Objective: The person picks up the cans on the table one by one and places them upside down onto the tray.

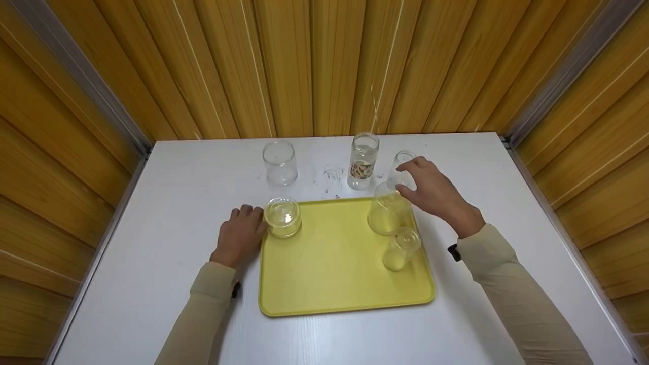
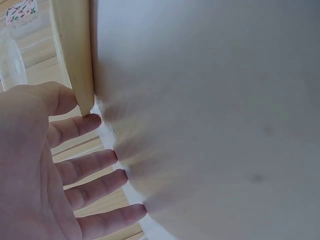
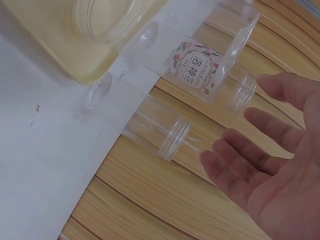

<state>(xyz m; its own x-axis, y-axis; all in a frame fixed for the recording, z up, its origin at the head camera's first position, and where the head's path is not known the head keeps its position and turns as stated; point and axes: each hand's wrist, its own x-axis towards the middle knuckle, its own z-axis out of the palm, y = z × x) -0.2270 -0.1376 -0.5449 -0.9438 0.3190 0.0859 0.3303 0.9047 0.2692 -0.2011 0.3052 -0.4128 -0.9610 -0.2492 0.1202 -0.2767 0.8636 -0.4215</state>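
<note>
My right hand point(image 1: 436, 190) is held over the far right corner of the yellow tray point(image 1: 329, 274), fingers parted and thumb apart. Below its fingertips stands a large clear container point(image 1: 385, 215) on the tray. A slim clear jar point(image 1: 403, 165) stands on the table just behind that hand. In the right wrist view, nothing lies between the fingers point(image 3: 235, 180), and the slim jar's threaded neck is close to them. My left hand point(image 1: 241, 230) rests at the tray's left edge, fingertips on the table and thumb against the rim. Beside it, a clear jar point(image 1: 283, 218) stands upside down on the tray.
A small clear jar point(image 1: 400, 251) stands upside down near the tray's right edge. Behind the tray are a wide clear jar point(image 1: 280, 165) and a tall jar with a floral label point(image 1: 362, 165). Wood-patterned panels point(image 1: 289, 66) enclose the white table point(image 1: 203, 167).
</note>
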